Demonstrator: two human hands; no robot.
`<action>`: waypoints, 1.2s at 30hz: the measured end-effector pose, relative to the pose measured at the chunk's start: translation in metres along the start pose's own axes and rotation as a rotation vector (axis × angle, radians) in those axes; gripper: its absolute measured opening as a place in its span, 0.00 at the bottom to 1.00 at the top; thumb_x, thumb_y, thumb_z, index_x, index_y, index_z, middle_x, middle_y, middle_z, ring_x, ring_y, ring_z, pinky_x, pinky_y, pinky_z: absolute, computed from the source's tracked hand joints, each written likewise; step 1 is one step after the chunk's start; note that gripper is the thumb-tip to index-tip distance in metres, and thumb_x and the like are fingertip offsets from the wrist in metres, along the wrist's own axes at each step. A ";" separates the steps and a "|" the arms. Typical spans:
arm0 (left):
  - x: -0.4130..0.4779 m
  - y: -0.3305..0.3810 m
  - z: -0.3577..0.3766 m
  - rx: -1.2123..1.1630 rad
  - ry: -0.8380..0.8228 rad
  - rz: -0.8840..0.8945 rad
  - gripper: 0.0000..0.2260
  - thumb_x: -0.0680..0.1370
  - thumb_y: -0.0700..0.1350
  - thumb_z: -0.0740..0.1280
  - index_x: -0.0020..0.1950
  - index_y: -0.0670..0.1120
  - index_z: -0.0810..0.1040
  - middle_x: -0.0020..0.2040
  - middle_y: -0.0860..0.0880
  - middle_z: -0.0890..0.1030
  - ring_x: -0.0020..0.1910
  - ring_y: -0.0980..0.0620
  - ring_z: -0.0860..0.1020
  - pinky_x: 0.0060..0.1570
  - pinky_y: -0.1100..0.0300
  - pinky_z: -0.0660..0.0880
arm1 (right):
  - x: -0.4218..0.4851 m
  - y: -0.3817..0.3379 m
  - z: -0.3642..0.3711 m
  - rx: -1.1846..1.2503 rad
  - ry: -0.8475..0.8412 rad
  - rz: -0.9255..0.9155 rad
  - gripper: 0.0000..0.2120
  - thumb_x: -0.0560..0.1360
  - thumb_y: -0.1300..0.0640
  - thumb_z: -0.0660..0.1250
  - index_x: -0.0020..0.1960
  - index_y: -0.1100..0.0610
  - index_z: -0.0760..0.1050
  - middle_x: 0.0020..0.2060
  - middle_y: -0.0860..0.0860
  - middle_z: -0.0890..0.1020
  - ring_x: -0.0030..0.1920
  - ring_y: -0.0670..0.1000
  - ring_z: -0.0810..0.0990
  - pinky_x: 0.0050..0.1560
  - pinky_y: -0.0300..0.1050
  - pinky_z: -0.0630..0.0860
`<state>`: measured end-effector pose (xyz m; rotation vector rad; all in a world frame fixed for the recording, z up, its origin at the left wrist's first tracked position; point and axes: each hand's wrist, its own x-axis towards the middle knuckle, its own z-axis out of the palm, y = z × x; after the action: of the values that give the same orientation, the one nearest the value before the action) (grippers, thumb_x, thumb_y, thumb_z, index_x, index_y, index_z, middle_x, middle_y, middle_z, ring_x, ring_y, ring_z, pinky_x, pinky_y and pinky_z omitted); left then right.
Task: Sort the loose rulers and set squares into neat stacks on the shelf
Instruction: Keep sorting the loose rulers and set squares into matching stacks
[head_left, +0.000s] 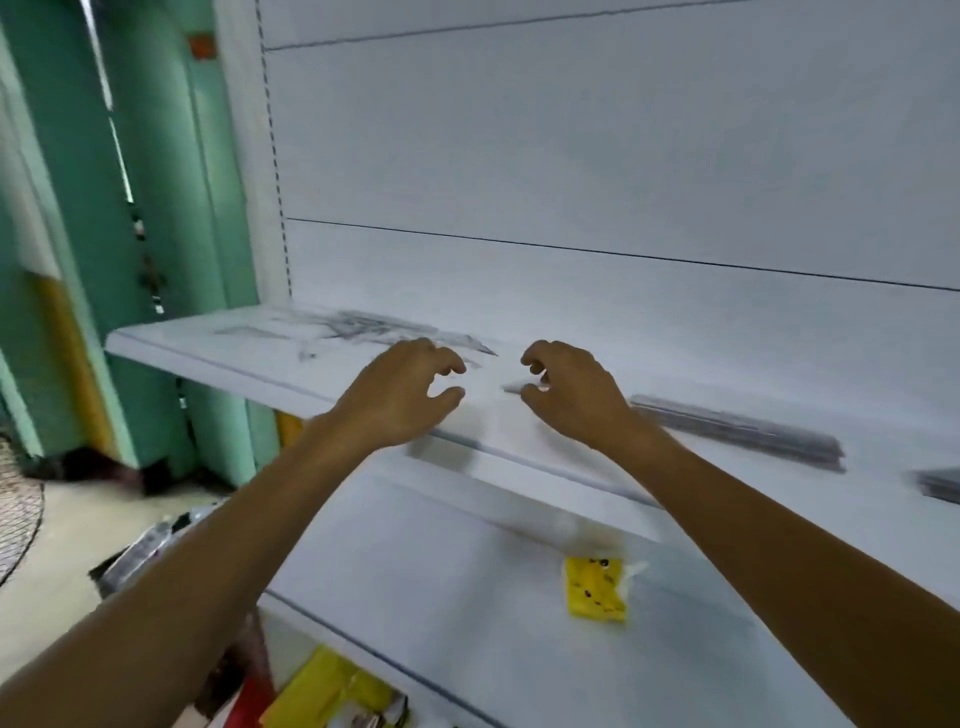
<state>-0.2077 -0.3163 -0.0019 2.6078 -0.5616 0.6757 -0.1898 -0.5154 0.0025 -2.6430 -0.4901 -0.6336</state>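
Observation:
A white shelf (218, 353) runs across the middle of the view. Loose clear rulers and set squares (363, 327) lie scattered on its left part, blurred by motion. A neat stack of rulers (737, 428) lies on the shelf to the right, and the corner of another stack (943, 486) shows at the right edge. My left hand (400, 395) hovers over the near edge of the loose pile with its fingers curled and apart. My right hand (571, 395) is beside it, thumb and fingers close around a small clear piece (511, 387) whose hold I cannot make out.
A lower white shelf (467, 597) holds a yellow packet (595, 587). More yellow and red packets (322, 691) lie below it. Green panels (171, 208) stand at the left, with a fan grille (18, 514) and dark packets (140, 551) on the floor.

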 end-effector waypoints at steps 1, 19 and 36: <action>-0.009 -0.018 -0.009 0.010 0.003 -0.019 0.13 0.76 0.49 0.65 0.59 0.50 0.76 0.56 0.50 0.77 0.53 0.51 0.74 0.51 0.60 0.68 | 0.007 -0.014 0.015 0.023 -0.018 0.005 0.15 0.74 0.57 0.64 0.59 0.56 0.71 0.55 0.52 0.77 0.55 0.54 0.76 0.54 0.47 0.72; -0.013 -0.208 -0.018 -0.084 -0.013 -0.206 0.11 0.75 0.44 0.67 0.56 0.48 0.78 0.52 0.47 0.78 0.51 0.51 0.76 0.54 0.57 0.71 | 0.137 -0.094 0.142 0.127 -0.094 -0.081 0.13 0.73 0.58 0.64 0.57 0.58 0.74 0.53 0.54 0.78 0.53 0.54 0.76 0.54 0.48 0.73; 0.057 -0.404 -0.028 -0.061 0.129 -0.294 0.09 0.73 0.45 0.70 0.51 0.46 0.81 0.49 0.48 0.81 0.46 0.52 0.77 0.50 0.59 0.72 | 0.286 -0.102 0.234 0.041 -0.212 -0.031 0.19 0.73 0.57 0.66 0.63 0.59 0.70 0.58 0.58 0.75 0.57 0.56 0.74 0.56 0.45 0.70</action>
<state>0.0157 0.0216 -0.0561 2.4971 -0.1527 0.7093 0.0913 -0.2557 -0.0226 -2.6818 -0.5986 -0.3490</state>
